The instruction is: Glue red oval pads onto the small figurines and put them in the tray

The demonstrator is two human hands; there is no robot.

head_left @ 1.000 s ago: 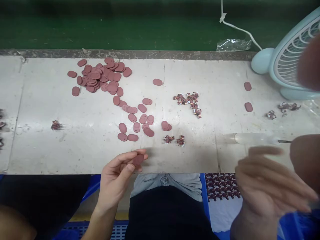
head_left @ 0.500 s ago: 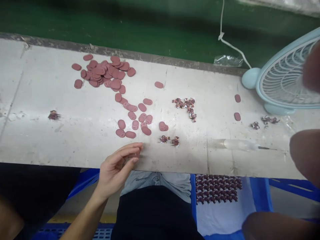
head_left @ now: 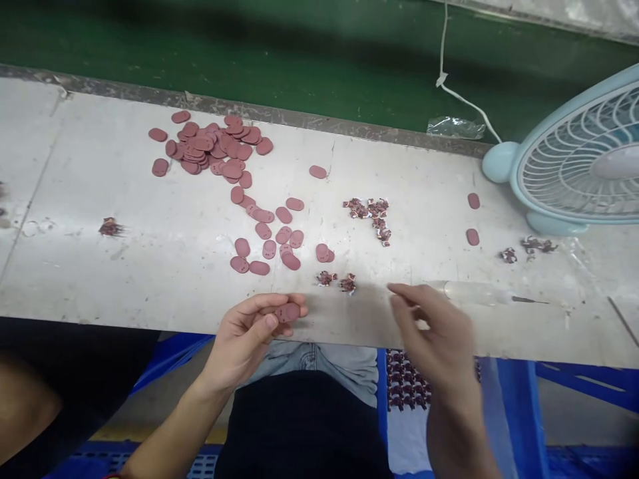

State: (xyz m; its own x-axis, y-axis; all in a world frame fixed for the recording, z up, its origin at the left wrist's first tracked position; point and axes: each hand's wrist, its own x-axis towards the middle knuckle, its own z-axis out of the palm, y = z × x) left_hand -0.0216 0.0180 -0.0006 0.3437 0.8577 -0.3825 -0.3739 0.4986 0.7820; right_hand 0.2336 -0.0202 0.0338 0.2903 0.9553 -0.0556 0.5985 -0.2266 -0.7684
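My left hand (head_left: 247,339) pinches a small reddish-brown oval piece with holes (head_left: 288,312) between thumb and fingers, just over the near edge of the white table (head_left: 150,266). My right hand (head_left: 434,329), motion-blurred, hovers at the near edge with fingers spread and nothing in it. Two tiny printed stickers (head_left: 337,281) lie between the hands on the table. A clear-handled pointed tool (head_left: 479,293) lies just right of my right hand.
A heap of oval pieces (head_left: 214,146) sits far left, with loose ones trailing to mid-table (head_left: 269,239). More stickers (head_left: 372,211) lie mid-table. A light blue fan (head_left: 569,166) stands at right. A sticker sheet (head_left: 404,382) lies on a blue crate below.
My right hand came back into view from the lower right and now hovers at the table edge. My left hand has turned the oval piece up into sight. The camera shifted slightly.
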